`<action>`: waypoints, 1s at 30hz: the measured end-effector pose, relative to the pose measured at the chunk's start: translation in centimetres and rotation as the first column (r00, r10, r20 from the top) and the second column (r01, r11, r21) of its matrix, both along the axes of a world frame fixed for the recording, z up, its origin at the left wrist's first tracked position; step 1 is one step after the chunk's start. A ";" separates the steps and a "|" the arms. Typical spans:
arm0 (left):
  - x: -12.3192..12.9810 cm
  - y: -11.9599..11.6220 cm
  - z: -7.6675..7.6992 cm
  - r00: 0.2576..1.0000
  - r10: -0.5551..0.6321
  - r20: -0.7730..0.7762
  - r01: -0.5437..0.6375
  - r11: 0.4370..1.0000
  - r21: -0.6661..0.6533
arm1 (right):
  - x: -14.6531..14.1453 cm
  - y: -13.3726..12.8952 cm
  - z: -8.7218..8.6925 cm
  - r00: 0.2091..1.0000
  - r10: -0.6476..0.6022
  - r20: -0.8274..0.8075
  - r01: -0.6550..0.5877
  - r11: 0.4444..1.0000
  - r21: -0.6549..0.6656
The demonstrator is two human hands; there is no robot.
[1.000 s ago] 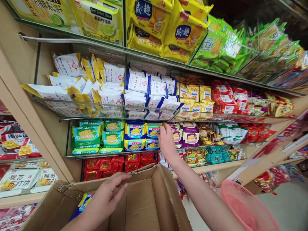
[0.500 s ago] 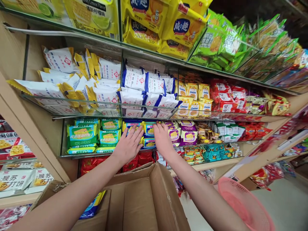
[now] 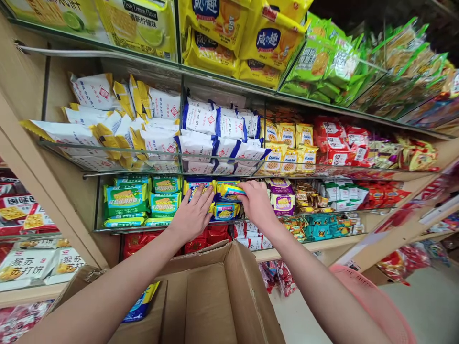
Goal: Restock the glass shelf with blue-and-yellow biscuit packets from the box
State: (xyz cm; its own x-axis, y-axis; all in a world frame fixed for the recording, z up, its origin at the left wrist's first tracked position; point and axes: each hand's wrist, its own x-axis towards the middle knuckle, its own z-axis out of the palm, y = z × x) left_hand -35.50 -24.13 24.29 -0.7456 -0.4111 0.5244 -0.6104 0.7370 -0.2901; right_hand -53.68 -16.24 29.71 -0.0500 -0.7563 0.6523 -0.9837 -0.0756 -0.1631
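My left hand [image 3: 193,212] lies with its fingers apart on blue-and-yellow biscuit packs [image 3: 199,185] in the lower glass shelf. Just right of it, my right hand [image 3: 257,203] grips the right end of a blue-and-yellow pack [image 3: 229,191], which is tilted with its front edge raised. Another such pack [image 3: 225,211] lies beneath it. Green soda biscuit packs [image 3: 125,200] stand left of my left hand, and purple packs [image 3: 282,196] are right of my right hand.
An open cardboard box [image 3: 206,306] is below my arms, with a blue-and-yellow pack [image 3: 141,306] inside at the left. A pink basket [image 3: 373,296] is at lower right. Glass-fronted shelves of white packets [image 3: 201,119] and yellow packs [image 3: 268,40] rise above.
My right hand has moved slightly right, and the pack at its fingers is now tilted up. My left hand stays in place on the packs.
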 end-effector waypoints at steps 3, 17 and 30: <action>0.0 -0.1 0.0 1.000 -0.005 -0.002 0.005 1.000 0.005 | -0.6 0.8 0.6 0.999 0.046 0.016 -0.047 0.998 0.032; -0.4 0.7 0.5 0.999 0.031 -0.021 -0.031 0.999 0.012 | 1.4 -1.0 -2.9 0.950 0.048 -0.308 0.023 0.974 0.224; -1.0 0.4 0.3 0.995 0.094 -0.038 -0.094 0.995 -0.009 | 2.8 -2.0 -3.6 0.951 0.016 -0.308 0.057 0.972 0.227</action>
State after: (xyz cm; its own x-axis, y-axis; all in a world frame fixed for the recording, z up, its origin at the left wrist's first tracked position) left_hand -36.52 -23.72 24.55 -0.6834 -0.4727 0.5563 -0.6876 0.6727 -0.2732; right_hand -50.92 -18.20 26.09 0.1070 -0.8881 0.4469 -0.9895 -0.0513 0.1349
